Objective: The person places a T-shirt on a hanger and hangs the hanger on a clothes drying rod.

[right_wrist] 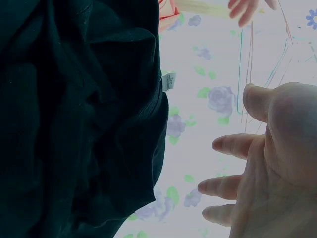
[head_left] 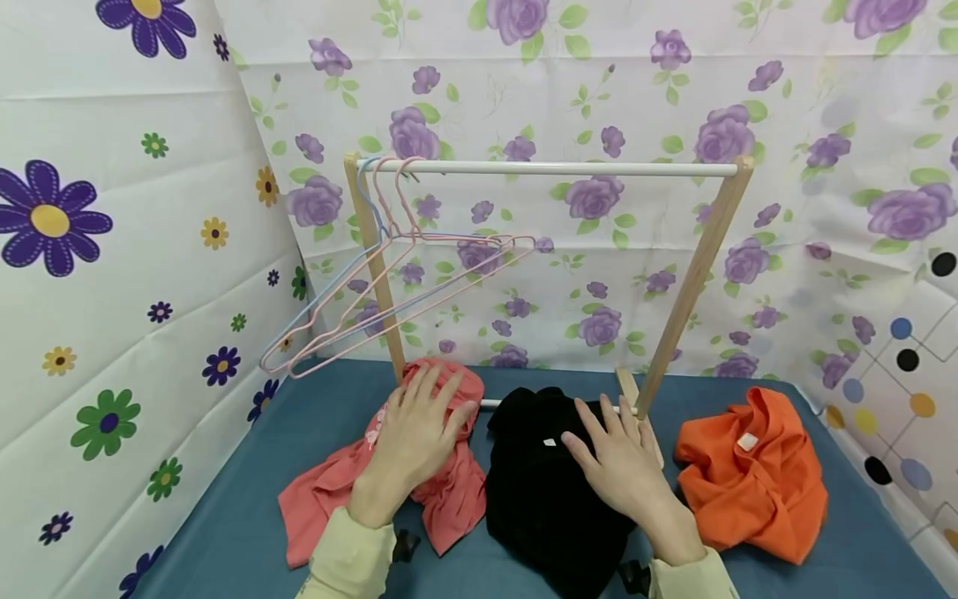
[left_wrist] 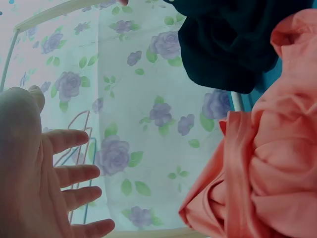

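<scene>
My left hand [head_left: 417,428] hovers over a crumpled coral-pink garment [head_left: 464,491], fingers spread and holding nothing. In the left wrist view a gap shows between those fingers [left_wrist: 81,176] and the pink cloth [left_wrist: 282,163]. My right hand [head_left: 619,457] is above the right side of a black garment [head_left: 539,499] with a small white label. The right wrist view shows its fingers [right_wrist: 223,187] apart from the black cloth [right_wrist: 99,124]. To the right lies a bunched orange garment [head_left: 756,482] with a white tag.
A rack with wooden posts [head_left: 688,291] and a white top rail [head_left: 554,169] stands behind the clothes. Pink and blue hangers [head_left: 404,249] hang at the rail's left end. The blue tabletop [head_left: 232,516] is bounded by patterned cloth walls [head_left: 135,324].
</scene>
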{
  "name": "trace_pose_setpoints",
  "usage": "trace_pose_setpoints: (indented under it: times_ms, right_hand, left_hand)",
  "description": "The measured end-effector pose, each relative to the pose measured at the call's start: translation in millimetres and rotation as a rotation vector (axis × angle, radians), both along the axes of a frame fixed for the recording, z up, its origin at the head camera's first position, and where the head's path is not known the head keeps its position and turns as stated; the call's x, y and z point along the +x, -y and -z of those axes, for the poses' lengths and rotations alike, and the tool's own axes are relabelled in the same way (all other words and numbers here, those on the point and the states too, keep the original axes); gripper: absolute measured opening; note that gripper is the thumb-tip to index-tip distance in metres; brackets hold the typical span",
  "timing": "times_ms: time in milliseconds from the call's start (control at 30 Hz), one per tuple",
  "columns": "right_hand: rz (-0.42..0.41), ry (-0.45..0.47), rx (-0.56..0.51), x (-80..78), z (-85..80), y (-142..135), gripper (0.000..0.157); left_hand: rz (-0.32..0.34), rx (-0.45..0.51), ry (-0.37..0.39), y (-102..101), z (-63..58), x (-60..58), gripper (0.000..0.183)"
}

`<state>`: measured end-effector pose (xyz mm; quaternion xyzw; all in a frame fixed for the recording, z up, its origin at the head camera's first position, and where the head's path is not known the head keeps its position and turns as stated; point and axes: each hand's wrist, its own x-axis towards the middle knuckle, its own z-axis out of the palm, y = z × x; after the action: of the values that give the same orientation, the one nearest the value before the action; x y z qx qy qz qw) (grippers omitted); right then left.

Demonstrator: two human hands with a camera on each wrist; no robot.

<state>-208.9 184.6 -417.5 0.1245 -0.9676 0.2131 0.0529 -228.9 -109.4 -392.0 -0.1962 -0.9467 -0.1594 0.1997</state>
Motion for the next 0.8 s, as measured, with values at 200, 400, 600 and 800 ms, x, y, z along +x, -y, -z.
trace_pose_setpoints:
  times_ms: [200, 400, 600, 800]
  right_hand:
    - [-0.029, -0.009, -0.024, -2.8, -0.3, 1.5, 0.072]
    - [-0.058, 0.008, -0.068, -6.2, -2.6, 1.4, 0.070]
    - [-0.077, -0.030, -0.042, -10.7, -5.4, 3.4, 0.068]
    - [-0.087, -0.048, -0.041, -14.6, -7.1, 10.9, 0.067]
  left_hand:
    - [0.009, 0.028, -0.090, 2.9, -13.3, -3.3, 0.052]
    - [0.029, 0.016, -0.218, 8.5, -23.1, -8.6, 0.050]
    - [0.033, 0.028, -0.410, 17.7, -38.5, -15.9, 0.044]
    - [0.019, 0.068, -0.542, 26.6, -55.4, -22.7, 0.031]
